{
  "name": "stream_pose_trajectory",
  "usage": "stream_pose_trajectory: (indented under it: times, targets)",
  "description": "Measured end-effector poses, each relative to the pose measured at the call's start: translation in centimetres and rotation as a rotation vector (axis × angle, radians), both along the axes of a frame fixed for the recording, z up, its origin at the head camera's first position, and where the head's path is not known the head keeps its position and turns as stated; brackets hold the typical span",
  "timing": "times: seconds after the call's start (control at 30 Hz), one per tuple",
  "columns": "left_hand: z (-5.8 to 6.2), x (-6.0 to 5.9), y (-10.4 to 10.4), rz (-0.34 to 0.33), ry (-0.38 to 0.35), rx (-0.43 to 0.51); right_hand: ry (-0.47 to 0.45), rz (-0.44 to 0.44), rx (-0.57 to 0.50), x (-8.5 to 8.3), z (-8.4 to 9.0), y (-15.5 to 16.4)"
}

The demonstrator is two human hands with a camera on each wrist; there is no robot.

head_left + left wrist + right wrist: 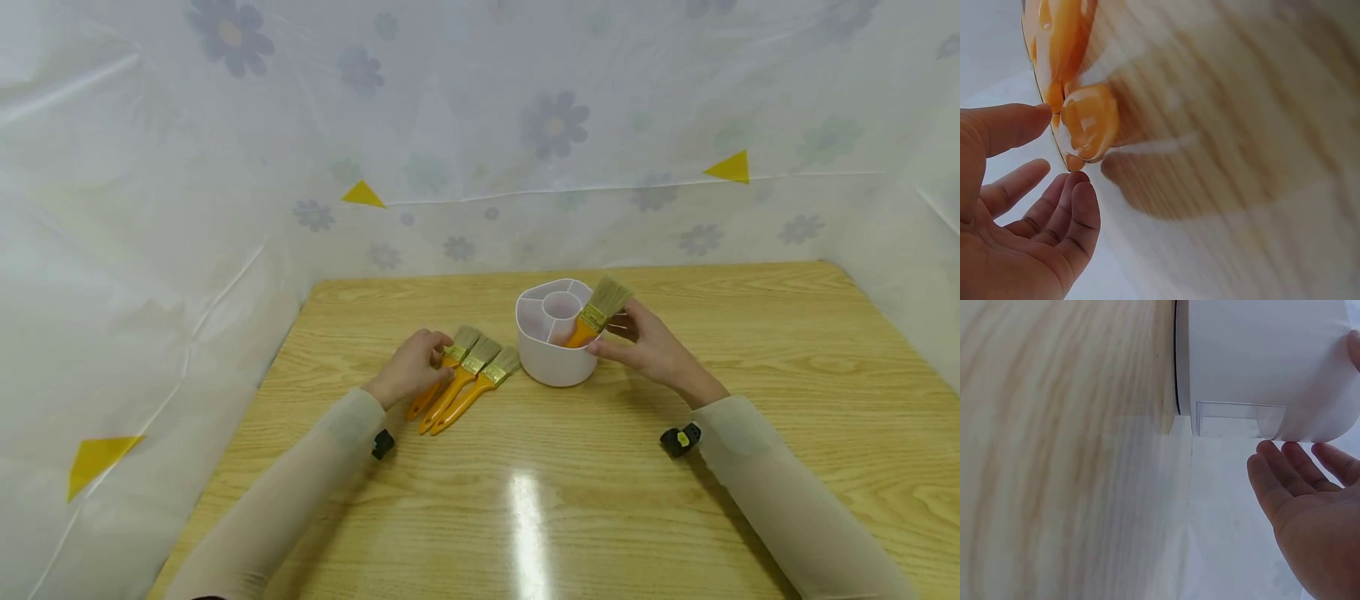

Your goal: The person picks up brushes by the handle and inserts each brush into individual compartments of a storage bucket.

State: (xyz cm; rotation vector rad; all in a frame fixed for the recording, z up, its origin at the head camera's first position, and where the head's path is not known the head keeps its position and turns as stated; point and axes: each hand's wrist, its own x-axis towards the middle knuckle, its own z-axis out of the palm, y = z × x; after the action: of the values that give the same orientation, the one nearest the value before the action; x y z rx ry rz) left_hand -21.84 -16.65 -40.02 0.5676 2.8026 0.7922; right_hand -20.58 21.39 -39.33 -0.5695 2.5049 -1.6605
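A makeshift booth of plastic sheeting is shown; whether it is set up within a home, a lab or a workshop cannot be told. A wood-grain table is enclosed on the left, far and right sides by pale, creased sheeting, patterned on the far side with faded flowers. Yellow triangles are seen on the left and far sheets, and a bright streak is reflected in the near tabletop.

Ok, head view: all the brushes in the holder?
No, only one brush sits in the holder; three brushes lie on the table.
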Motion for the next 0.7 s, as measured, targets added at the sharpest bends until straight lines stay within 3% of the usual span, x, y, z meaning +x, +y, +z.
stream_pose_trajectory:
  times: [0.7]
  targets:
    - [-0.41,-0.13,0.02,-0.004,-0.017,-0.020,-0.005,-0.025,0.000,0.19,0.08,0.16]
